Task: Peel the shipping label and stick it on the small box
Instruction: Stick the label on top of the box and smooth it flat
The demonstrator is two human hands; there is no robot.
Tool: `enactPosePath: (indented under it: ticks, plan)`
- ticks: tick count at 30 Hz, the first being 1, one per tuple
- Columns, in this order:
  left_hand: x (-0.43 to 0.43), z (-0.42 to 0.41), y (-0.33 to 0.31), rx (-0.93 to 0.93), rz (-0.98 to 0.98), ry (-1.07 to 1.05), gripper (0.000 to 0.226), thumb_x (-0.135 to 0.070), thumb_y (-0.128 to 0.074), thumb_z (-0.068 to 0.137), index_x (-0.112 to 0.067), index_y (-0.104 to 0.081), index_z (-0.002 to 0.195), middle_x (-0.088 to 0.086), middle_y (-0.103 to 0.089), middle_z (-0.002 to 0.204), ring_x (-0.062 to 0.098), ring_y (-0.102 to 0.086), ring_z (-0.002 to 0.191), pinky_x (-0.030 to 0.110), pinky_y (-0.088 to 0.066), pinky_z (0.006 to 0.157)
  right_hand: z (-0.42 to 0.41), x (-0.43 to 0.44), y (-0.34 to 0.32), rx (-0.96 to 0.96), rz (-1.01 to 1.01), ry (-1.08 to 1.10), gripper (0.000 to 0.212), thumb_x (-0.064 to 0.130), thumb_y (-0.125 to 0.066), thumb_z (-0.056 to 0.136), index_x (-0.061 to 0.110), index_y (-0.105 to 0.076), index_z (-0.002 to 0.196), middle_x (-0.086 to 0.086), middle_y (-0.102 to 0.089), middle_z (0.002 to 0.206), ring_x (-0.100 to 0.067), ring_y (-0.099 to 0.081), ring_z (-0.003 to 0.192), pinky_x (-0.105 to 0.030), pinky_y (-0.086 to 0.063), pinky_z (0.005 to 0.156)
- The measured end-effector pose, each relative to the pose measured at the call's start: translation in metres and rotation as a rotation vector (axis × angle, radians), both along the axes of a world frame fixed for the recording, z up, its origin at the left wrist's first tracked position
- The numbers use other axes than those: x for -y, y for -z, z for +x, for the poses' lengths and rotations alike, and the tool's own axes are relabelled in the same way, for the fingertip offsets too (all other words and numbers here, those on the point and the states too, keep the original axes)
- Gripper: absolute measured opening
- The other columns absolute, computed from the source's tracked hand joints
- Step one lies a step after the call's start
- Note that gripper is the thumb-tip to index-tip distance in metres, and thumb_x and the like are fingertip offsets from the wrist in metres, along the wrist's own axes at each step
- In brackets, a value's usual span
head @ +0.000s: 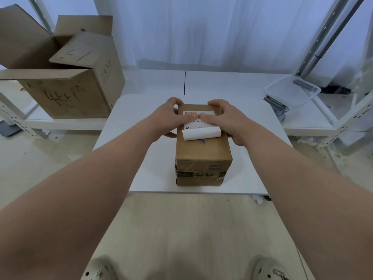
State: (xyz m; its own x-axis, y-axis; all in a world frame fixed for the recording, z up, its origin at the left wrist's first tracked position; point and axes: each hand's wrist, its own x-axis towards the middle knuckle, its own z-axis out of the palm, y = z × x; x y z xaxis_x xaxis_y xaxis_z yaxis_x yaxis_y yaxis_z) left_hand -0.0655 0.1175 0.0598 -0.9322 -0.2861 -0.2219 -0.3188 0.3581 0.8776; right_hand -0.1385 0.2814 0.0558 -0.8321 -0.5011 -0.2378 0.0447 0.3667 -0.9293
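A small brown cardboard box [202,152] stands on the white table [141,158], taped across its near face. A white shipping label [198,126] lies on the box's top, its far part flat and its near edge curled up off the cardboard. My left hand [171,118] rests on the box's left top edge, thumb pressing on the label. My right hand [226,120] is on the right top edge, its thumb meeting the left thumb at the label's middle. Both hands' fingers reach over the box's far edge.
A large open cardboard box [66,77] with black marker scrawl sits on a low shelf at the left. A clear plastic tub [292,90] with cables lies on the shelf at the right. White curtains hang behind. My shoes show at the bottom.
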Motion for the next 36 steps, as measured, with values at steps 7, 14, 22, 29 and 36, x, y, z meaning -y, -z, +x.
enactPosePath:
  ticks: [7,14,22,29,36]
  plan:
    - [-0.004,0.000,0.008,-0.113,-0.089,-0.126,0.039,-0.038,-0.052,0.093,-0.024,-0.047,0.129,0.004,-0.057,0.126,0.015,-0.062,0.092,0.027,-0.055,0.064,0.002,-0.003,0.004,-0.005,-0.055,0.046,0.044,0.029,-0.049,0.098,0.031,-0.041,0.141,0.001,-0.044,0.144,-0.018,-0.054,0.117,-0.035,-0.050,0.094]
    - [-0.014,0.019,-0.023,-0.308,-0.329,0.104,0.012,-0.021,-0.063,0.088,-0.014,-0.070,0.095,0.000,-0.063,0.099,0.008,-0.054,0.088,0.019,-0.041,0.078,0.013,-0.029,-0.023,-0.309,0.002,-0.062,0.024,0.028,-0.055,0.095,0.026,-0.067,0.116,0.005,-0.045,0.145,-0.011,-0.038,0.132,-0.028,-0.030,0.106]
    - [-0.007,0.045,-0.016,-0.174,-0.414,0.294,0.023,-0.015,-0.058,0.091,-0.022,-0.070,0.110,-0.010,-0.060,0.128,0.005,-0.047,0.122,0.017,-0.025,0.102,0.032,-0.048,-0.027,-0.230,0.226,-0.254,0.042,0.044,-0.041,0.098,0.021,-0.063,0.126,0.006,-0.050,0.134,-0.011,-0.039,0.124,-0.023,-0.023,0.096]
    - [-0.014,0.041,-0.009,-0.163,-0.600,0.338,0.035,-0.044,-0.060,0.087,-0.037,-0.062,0.121,-0.017,-0.047,0.142,0.012,-0.032,0.134,0.039,-0.022,0.112,0.042,-0.037,-0.032,-0.314,0.262,-0.326,0.065,0.060,-0.017,0.095,0.025,-0.064,0.124,0.006,-0.042,0.148,-0.014,-0.029,0.140,-0.030,-0.018,0.112]
    - [0.001,0.046,-0.009,-0.083,-0.705,0.291,0.034,-0.046,-0.050,0.092,-0.047,-0.052,0.126,-0.025,-0.036,0.147,0.017,-0.025,0.136,0.043,-0.014,0.107,0.034,-0.058,-0.031,-0.308,0.258,-0.272,0.071,0.055,-0.012,0.097,0.017,-0.069,0.117,0.010,-0.046,0.146,-0.012,-0.027,0.141,-0.031,-0.011,0.112]
